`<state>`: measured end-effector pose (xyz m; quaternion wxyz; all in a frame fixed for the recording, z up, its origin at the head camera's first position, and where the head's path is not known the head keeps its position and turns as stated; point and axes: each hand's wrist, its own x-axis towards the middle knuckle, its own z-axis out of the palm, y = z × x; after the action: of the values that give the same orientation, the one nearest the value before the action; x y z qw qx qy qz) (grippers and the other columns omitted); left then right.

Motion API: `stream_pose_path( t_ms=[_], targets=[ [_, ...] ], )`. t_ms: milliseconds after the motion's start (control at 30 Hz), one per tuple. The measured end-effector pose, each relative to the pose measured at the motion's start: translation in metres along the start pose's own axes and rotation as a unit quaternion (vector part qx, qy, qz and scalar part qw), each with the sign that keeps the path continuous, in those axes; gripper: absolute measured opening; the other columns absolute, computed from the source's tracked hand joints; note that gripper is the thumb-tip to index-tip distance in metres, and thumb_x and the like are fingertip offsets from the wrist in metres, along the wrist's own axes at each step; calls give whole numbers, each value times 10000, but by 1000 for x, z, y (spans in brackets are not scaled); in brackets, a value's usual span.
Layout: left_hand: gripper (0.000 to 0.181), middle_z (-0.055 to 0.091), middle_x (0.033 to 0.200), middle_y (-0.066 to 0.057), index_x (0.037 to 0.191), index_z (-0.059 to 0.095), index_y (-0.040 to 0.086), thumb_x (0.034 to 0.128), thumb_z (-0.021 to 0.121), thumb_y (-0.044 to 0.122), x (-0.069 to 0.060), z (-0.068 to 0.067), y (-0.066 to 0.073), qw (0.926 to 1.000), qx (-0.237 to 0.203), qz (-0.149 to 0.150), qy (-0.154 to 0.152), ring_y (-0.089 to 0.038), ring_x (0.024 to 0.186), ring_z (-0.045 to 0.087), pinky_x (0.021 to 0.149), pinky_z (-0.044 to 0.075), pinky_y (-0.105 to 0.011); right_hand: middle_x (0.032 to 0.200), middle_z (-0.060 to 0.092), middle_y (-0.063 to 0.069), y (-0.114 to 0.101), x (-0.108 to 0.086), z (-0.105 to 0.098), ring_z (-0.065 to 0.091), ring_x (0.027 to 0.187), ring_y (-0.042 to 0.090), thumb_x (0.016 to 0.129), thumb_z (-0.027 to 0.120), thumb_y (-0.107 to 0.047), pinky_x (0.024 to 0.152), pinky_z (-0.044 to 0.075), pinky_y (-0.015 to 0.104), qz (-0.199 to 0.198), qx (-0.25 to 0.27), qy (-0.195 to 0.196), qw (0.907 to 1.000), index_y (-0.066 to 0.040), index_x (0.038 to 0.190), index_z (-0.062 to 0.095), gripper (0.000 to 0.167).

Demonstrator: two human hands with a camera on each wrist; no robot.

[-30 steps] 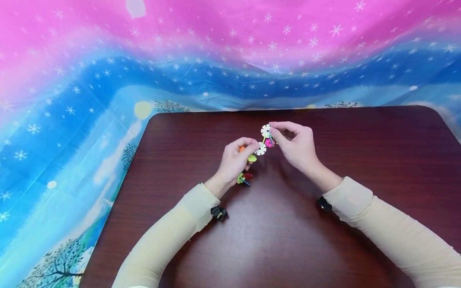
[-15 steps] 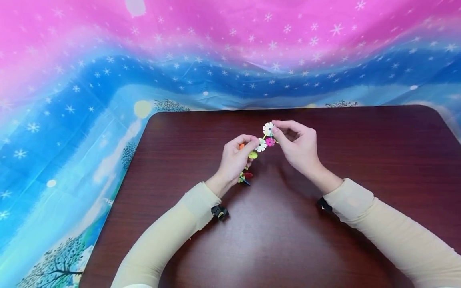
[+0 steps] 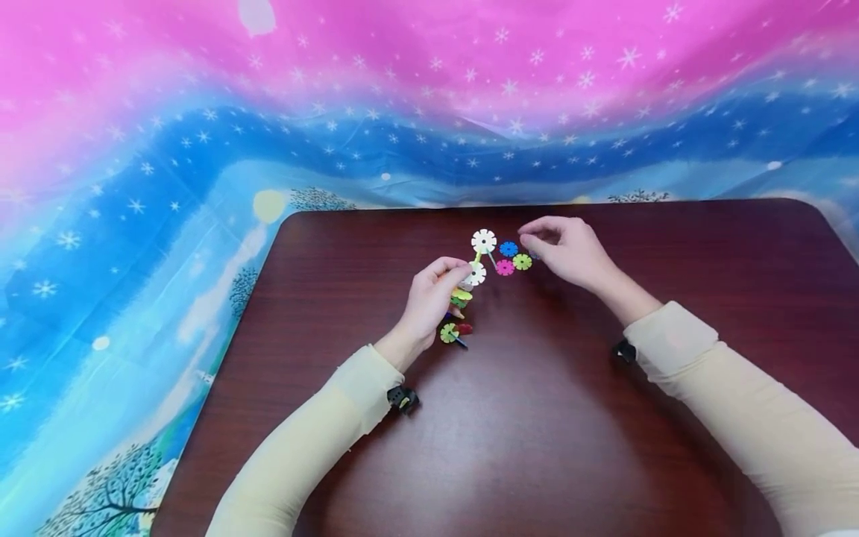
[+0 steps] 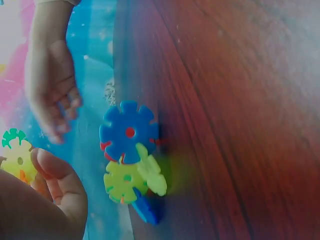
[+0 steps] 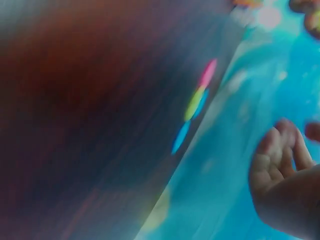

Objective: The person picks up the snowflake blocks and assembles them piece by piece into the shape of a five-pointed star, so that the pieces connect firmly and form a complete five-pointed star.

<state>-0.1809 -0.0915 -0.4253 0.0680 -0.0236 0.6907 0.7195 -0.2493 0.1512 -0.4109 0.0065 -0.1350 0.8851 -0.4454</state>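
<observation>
My left hand [image 3: 429, 298] pinches a joined string of notched snowflake discs above the table. Past its fingertips stand a lower white disc [image 3: 475, 274] and a larger white disc [image 3: 483, 241], with thin edge-on pieces between them. Below the hand show a yellow-green disc [image 3: 448, 333] and a red disc [image 3: 464, 328]; the left wrist view shows a blue disc [image 4: 129, 132] there too. Whether these join the held string is hidden. My right hand [image 3: 570, 250] hovers to the right, fingers loosely bent, nothing visible between them. Pink [image 3: 505, 267], blue [image 3: 508, 248] and yellow-green [image 3: 522, 262] discs lie near it.
A dark brown wooden table [image 3: 523, 447] lies under both hands. Behind it and along its left side hangs a pink and blue snowflake-print cloth [image 3: 403, 97]. Black wrist cameras sit at the left cuff [image 3: 365, 380] and right cuff [image 3: 671, 339].
My right hand has let go of the larger white disc and moved right. That disc stays on the string, shifted slightly left. Blue and yellow-green discs have come into view.
</observation>
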Motion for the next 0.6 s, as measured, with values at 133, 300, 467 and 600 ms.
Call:
stream_pose_path(
  t_ms=[133,300,467,600],
  targets=[
    [173,705,989,-42,1051,705,104,1007,683,269,2,-5,1,9999,17,67,128,-166,762,638,600,519,-335,1015,735,74,17,16,0,638,830,256,992,706,-251,759,476,418,-105,-1393,-934,9858,-88,1208,757,275],
    [165,698,1000,-13,1052,706,101,1009,682,259,2,-8,2,9997,-60,60,216,-144,776,642,656,528,-383,1084,674,97,22,26,16,606,885,263,958,753,-327,781,503,483,-731,-2484,-1634,9520,-130,1293,733,389],
    [244,681,978,3,1100,689,21,1016,674,250,3,-8,1,9998,-129,33,133,-126,769,606,648,515,-340,1123,617,100,19,30,27,602,974,252,930,785,-387,807,523,503,-875,-3003,-1776,9331,-183,1272,748,400],
    [337,669,978,9,1170,658,-51,1022,666,252,4,-9,2,9999,-137,24,80,-124,787,581,647,508,-318,1160,587,119,17,33,26,581,968,261,942,782,-351,844,511,493,-596,-2866,-1952,9361,-112,1187,737,345]
  ],
)
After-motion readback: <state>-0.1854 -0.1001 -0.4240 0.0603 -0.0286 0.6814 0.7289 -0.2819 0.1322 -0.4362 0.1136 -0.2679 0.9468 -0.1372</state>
